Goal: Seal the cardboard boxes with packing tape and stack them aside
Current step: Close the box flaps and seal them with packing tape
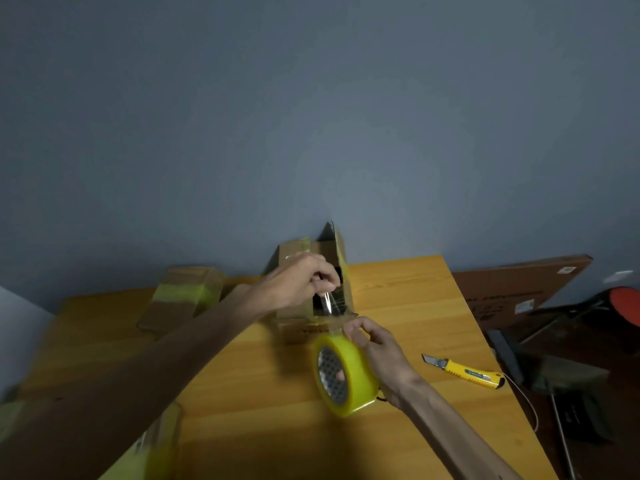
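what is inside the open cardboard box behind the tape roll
Inside the open box only darkness shows, with one flap raised at the back. The left hand and the strip of tape cover part of the opening, so any contents cannot be seen.

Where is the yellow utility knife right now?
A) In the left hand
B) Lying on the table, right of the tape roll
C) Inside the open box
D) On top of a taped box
B: the utility knife lies untouched on the table, right of the tape roll, which the right hand grips while the left hand pinches the tape end.
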